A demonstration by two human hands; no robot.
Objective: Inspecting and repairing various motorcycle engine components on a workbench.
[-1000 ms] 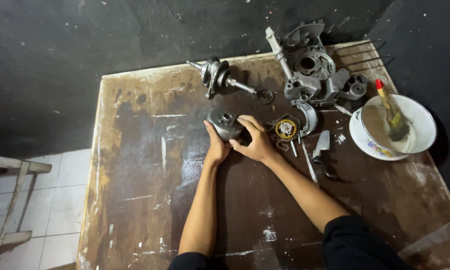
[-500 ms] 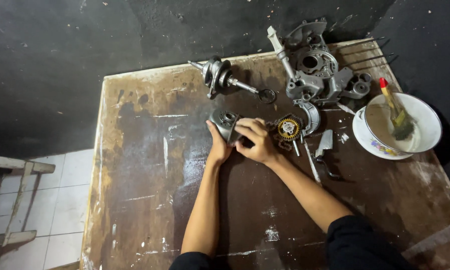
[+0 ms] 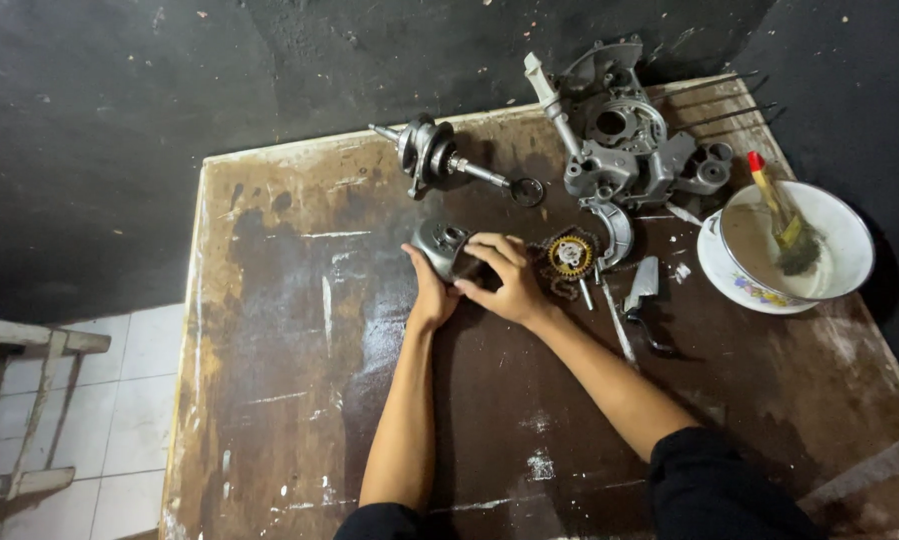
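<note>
- Gripping a small grey metal housing (image 3: 441, 247) from both sides, near the middle of the worn brown table (image 3: 299, 330).
- Cupping its near-left edge with the left hand (image 3: 431, 292), thumb pressing against the rounded side.
- Curling over its right half with the right hand (image 3: 504, 280), fingers (image 3: 491, 250) bent and laid across the top.
- Lying with its long axis running roughly left to right, round opening facing up toward the camera.
- Sitting just left of a yellow-centred gear (image 3: 570, 256) and chain.
- Resting well apart from the crankshaft (image 3: 431, 155), the engine casing (image 3: 624, 140) and the white bowl (image 3: 829, 270) holding a brush (image 3: 777, 213).
</note>
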